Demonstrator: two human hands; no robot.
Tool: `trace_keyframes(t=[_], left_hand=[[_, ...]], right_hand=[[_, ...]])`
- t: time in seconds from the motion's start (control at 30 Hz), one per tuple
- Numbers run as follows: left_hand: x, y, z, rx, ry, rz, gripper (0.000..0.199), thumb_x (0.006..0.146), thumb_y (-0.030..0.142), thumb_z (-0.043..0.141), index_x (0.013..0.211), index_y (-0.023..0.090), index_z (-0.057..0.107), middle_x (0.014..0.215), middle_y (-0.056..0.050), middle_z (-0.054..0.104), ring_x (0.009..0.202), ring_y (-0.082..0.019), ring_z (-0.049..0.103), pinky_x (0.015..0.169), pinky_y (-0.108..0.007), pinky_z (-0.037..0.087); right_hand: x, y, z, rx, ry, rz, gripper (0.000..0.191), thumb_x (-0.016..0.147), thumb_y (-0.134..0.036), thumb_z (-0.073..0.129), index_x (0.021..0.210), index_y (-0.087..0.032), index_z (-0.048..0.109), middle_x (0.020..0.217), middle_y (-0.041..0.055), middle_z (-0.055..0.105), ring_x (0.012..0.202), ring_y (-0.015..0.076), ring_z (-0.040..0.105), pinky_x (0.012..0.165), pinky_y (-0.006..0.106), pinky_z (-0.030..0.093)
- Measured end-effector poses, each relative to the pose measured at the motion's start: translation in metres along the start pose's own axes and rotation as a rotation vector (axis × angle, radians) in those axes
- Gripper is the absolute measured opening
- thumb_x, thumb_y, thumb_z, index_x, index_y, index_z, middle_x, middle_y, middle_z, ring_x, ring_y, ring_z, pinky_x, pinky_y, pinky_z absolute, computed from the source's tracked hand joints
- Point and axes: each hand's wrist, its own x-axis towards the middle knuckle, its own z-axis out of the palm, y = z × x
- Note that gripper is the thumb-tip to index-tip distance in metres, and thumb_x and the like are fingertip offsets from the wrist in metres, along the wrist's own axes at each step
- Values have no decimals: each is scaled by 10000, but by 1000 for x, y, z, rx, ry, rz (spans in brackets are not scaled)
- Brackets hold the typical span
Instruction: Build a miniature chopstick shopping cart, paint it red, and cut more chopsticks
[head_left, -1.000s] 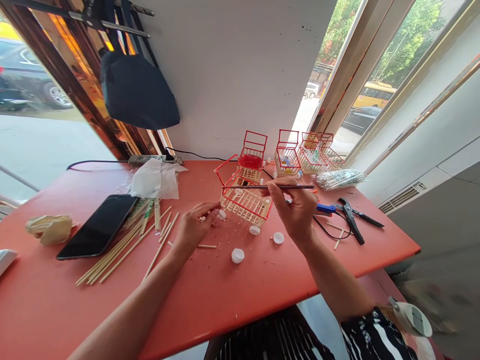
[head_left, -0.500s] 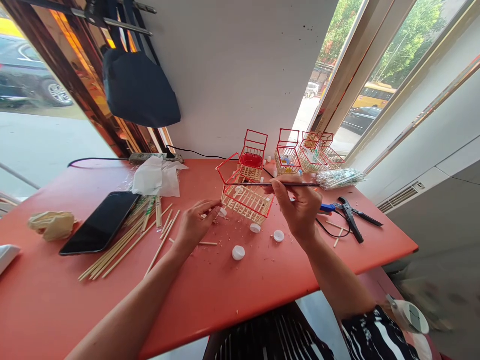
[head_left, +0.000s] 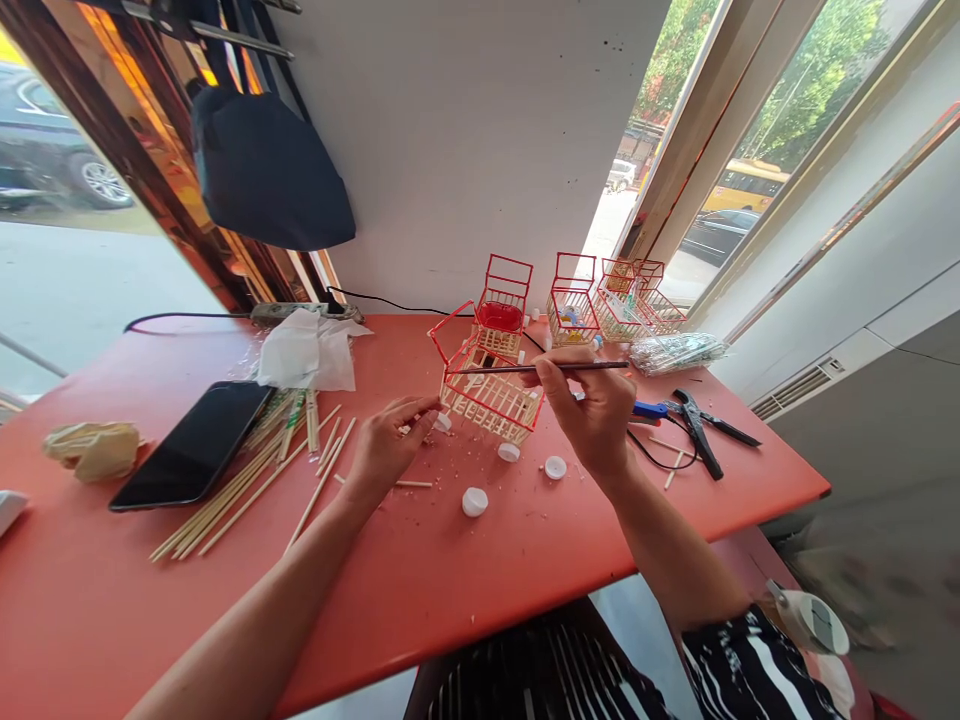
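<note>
Passage runs along the near tabletop (head_left: 450,590); white caps (head_left: 475,502) and stick basket (head_left: 495,397) obstruct beyond.

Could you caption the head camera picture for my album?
Right hand holding a dark rod, left hand by a red-rimmed stick basket.

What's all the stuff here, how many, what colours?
Slatted basket: one, pale and red, between hands
Other slatted baskets: several, pale and red, behind
Thin rod: one, dark, in right hand
Caps: at least four, white, table's middle
Loose sticks: many, pale, beside phone
Phone: one, black, table's left
Crumpled lump: one, tan, left of phone
Tissue: one, white, behind phone
Pliers: one, black, table's right
Plastic-wrapped bundle: one, clear, right rear
Bag: one, dark blue, hanging
Table: one, red, underneath
Vehicles: several, mixed colours, outside
Sleeve: one, black-and-white, right arm
Left hand: one, bare, near basket corner
Right hand: one, bare, holding rod
</note>
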Motion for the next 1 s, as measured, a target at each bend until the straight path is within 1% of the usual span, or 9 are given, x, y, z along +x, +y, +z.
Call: trace_keyframes(t=[0.17, 0.23, 0.4, 0.6, 0.7, 0.83, 1.0], left_hand=[[1, -2, 1, -24, -5, -7, 363, 891, 468, 585, 1056, 235, 808, 1102, -63, 814, 1033, -248, 750, 914, -348, 595], [1, -3, 2, -31, -8, -15, 360, 890, 466, 585, 1057, 239, 807, 1105, -62, 813, 1038, -247, 747, 920, -346, 593], [0, -5, 2, -38, -1, -12, 371, 890, 466, 600, 1062, 215, 811, 1103, -71, 812, 999, -240, 754, 898, -333, 594], [-1, -8, 3, -38, 8, -4, 377, 897, 469, 606, 1077, 213, 816, 1099, -68, 812, 1005, -245, 754, 907, -331, 594], [-1, -10, 4, -38, 12, 2, 370, 900, 465, 607, 1078, 216, 815, 1106, -68, 812, 1014, -246, 755, 926, -337, 592], [-1, -11, 4, -32, 16, 3, 362, 907, 465, 606, 1083, 226, 812, 1112, -62, 810, 1015, -243, 757, 919, -335, 598], [-1, -8, 3, -24, 14, -8, 372, 895, 476, 604, 1071, 224, 814, 1104, -62, 813, 1004, -242, 759, 886, -323, 604]], right_hand=[[2, 1, 0, 21, 8, 36, 200, 1035, -318, 599, 881, -249, 706, 863, 17, 804, 760, 168, 772, 734, 302, 622], [2, 1, -1, 23, 9, 24, 180, 1035, -297, 598, 896, -253, 704, 879, 17, 805, 769, 164, 770, 729, 298, 618], [2, 2, 0, 1, -16, -30, 181, 1026, -250, 613, 870, -230, 701, 820, 4, 794, 716, 139, 756, 705, 265, 601], [6, 10, -4, 26, 41, -34, 142, 1032, -269, 607, 939, -241, 711, 856, -3, 793, 735, 143, 765, 718, 276, 611], [5, 12, -5, -4, 36, -59, 144, 1035, -261, 595, 949, -246, 710, 877, 6, 791, 761, 149, 763, 732, 285, 608], [2, 9, -3, -5, -4, -120, 134, 1022, -205, 599, 938, -226, 701, 878, 14, 793, 768, 146, 755, 742, 279, 589], [2, 6, -4, -19, -18, -126, 151, 1020, -181, 590, 927, -219, 702, 882, 11, 793, 782, 141, 752, 745, 271, 582]])
